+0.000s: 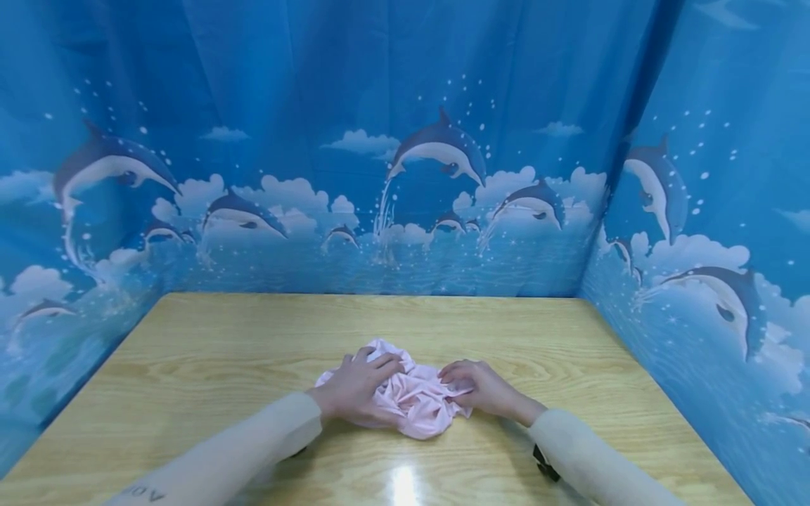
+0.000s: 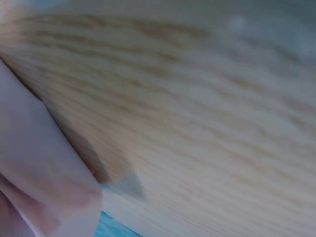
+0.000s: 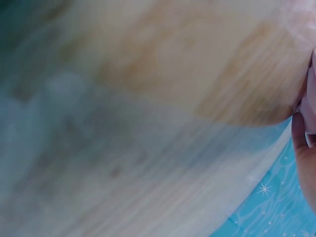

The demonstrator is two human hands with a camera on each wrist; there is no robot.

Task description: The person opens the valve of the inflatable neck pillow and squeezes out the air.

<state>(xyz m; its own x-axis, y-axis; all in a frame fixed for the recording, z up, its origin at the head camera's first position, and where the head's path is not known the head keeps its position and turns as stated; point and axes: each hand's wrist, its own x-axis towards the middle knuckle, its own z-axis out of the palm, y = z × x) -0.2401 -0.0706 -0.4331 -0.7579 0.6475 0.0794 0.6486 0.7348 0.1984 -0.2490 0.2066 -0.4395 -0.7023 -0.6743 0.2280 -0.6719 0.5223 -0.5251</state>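
Note:
A crumpled pale pink cloth [image 1: 420, 397] lies in folds on the wooden table, near the middle of the head view. My left hand [image 1: 361, 390] rests over the cloth's left part, fingers spread across the top and thumb stretched along the near side. On the opposite side, my right hand [image 1: 484, 388] pinches the cloth's right edge between fingers and thumb. In the left wrist view a smooth fold of the cloth [image 2: 44, 148] fills the lower left. The right wrist view catches only part of the right hand [image 3: 307, 163] beside a bit of cloth [image 3: 309, 106].
The light wood-grain table [image 1: 253, 330] stretches out around the cloth. Blue curtains [image 1: 329, 70] printed with dolphins and clouds hang behind the table and along its sides. A bright light reflection shows on the tabletop near the front.

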